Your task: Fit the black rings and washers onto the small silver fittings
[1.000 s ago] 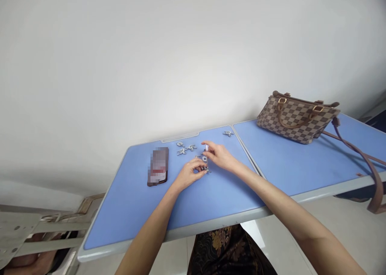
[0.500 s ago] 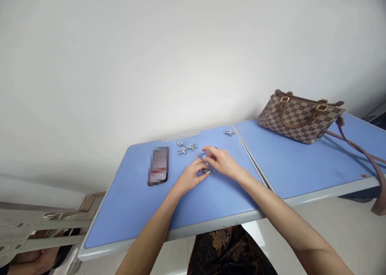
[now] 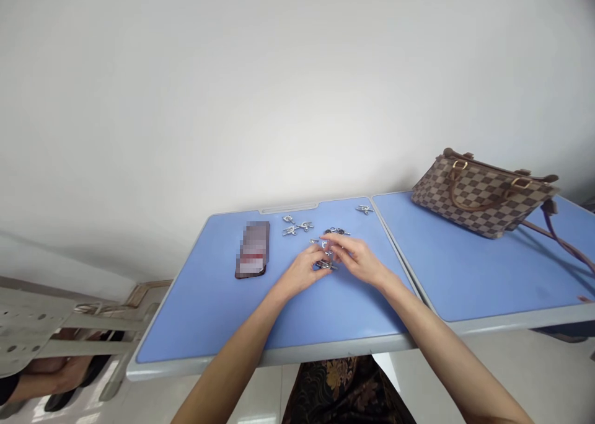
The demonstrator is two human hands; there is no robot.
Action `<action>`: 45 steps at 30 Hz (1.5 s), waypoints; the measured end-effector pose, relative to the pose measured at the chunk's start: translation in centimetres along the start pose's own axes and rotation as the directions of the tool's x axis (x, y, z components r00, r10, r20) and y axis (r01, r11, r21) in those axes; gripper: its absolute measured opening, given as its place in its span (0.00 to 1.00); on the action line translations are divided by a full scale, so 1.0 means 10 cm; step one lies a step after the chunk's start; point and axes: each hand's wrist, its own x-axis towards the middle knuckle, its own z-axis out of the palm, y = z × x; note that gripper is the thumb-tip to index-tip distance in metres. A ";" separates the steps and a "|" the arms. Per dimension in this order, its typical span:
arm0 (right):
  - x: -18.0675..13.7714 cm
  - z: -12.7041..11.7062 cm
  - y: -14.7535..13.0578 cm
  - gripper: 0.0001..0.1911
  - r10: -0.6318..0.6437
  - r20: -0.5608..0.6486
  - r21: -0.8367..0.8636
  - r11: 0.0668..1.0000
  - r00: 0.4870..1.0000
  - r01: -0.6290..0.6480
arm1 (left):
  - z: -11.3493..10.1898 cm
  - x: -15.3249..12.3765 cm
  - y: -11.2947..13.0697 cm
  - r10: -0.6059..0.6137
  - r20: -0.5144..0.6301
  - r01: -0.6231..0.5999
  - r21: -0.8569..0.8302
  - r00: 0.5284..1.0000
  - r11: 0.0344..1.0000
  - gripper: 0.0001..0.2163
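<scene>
My left hand (image 3: 304, 269) rests near the middle of the blue table (image 3: 223, 318), its thumb and fingers closed round a small silver metal piece (image 3: 328, 266) with thin ends sticking out. Beside it, my right hand (image 3: 356, 258) pinches another small silver piece (image 3: 325, 245) between thumb and fingertips; the fingers partly hide it. Just behind my right fingers lie dark-and-silver metal pieces (image 3: 339, 231). A small silver bit (image 3: 313, 241) lies behind my left fingers. Farther back is a cluster of looped silver pieces (image 3: 304, 225). The exact kind of these pieces is too small to tell.
A phone (image 3: 253, 250) with a blurred screen lies left of my hands. One silver piece (image 3: 365, 209) sits near the back edge. To the right, a brown checked handbag (image 3: 483, 194) stands on the adjoining table. Another person's legs (image 3: 60, 374) show at lower left.
The view has shifted slightly, so the table things appear farther right. My right hand has moved a little toward me, showing the dark-and-silver pieces behind it.
</scene>
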 end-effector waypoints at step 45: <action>0.02 0.20 0.00 0.05 0.028 -0.150 -0.328 0.941 0.988 -0.076 | 0.03 -0.01 0.05 -0.041 -0.033 0.041 0.013 0.999 0.999 0.05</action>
